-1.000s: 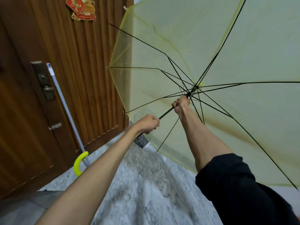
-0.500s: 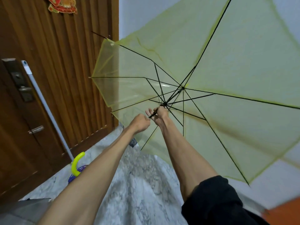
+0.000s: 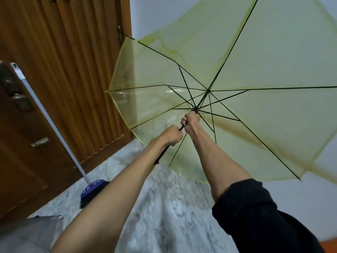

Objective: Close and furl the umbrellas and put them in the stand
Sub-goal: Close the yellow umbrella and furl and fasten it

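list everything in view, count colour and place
umbrella: 1, translucent yellow, open, centre and right
door: 1, brown wood, left
pole: 1, pale, leaning on the door
pole head: 1, dark blue, on the floor
floor: 1, grey-white marble, bottom
wall: 1, pale, behind the umbrella
grey object: 1, bottom-left corner, unclear what
sleeve: 1, black, right arm
left hand: 1, grips the umbrella's shaft
right hand: 1, grips the shaft nearer the ribs

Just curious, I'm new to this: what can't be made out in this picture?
Head view:
Handle of the umbrella: hidden behind the left forearm.
Its far rim: cut off by top and right edges.
Stand: not in view.
Grey shape, bottom left: blurred, cut by the edge.
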Action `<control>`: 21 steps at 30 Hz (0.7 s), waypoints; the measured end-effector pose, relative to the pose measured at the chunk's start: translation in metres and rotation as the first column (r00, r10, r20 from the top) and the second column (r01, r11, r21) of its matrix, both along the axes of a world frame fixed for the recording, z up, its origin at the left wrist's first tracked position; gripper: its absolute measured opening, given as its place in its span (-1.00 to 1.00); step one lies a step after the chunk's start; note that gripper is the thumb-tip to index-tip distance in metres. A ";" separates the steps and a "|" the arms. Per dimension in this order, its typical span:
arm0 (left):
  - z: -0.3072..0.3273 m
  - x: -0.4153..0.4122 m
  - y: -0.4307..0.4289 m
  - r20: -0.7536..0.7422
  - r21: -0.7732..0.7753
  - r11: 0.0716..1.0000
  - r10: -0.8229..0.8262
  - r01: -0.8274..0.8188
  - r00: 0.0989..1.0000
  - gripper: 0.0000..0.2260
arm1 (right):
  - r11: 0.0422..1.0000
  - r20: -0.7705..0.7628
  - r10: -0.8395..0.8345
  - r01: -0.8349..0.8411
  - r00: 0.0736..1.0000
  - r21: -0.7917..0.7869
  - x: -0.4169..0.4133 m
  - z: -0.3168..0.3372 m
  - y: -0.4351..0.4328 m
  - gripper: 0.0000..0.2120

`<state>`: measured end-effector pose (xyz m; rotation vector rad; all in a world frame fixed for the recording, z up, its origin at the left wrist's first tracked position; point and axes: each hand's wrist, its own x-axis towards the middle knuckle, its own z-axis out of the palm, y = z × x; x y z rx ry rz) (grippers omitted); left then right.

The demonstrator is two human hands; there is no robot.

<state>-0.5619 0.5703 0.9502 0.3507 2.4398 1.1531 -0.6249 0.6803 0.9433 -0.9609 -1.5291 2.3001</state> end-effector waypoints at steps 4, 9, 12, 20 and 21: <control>0.000 -0.008 0.008 0.087 -0.011 0.999 -0.049 0.050 0.995 -0.85 | 0.998 0.045 -0.054 0.053 0.998 0.018 -0.029 -0.003 0.044 -0.71; 0.000 -0.020 0.011 0.130 -0.015 1.000 0.013 -0.011 0.991 -0.89 | 0.995 0.111 -0.065 0.056 0.992 0.085 -0.066 -0.013 0.073 -0.70; 0.003 -0.023 0.016 0.090 -0.117 0.993 0.044 -0.034 0.995 -0.86 | 0.994 0.142 -0.025 0.008 0.990 0.113 -0.079 -0.020 0.079 -0.71; -0.017 -0.020 0.020 0.102 -0.154 0.985 0.093 -0.077 0.990 -0.78 | 0.993 0.153 0.001 -0.019 0.988 0.116 -0.109 -0.026 0.094 -0.71; -0.016 -0.023 0.020 0.003 -0.172 0.980 0.106 -0.104 0.994 -0.77 | 0.994 0.149 0.014 -0.030 0.989 0.102 -0.111 -0.026 0.095 -0.71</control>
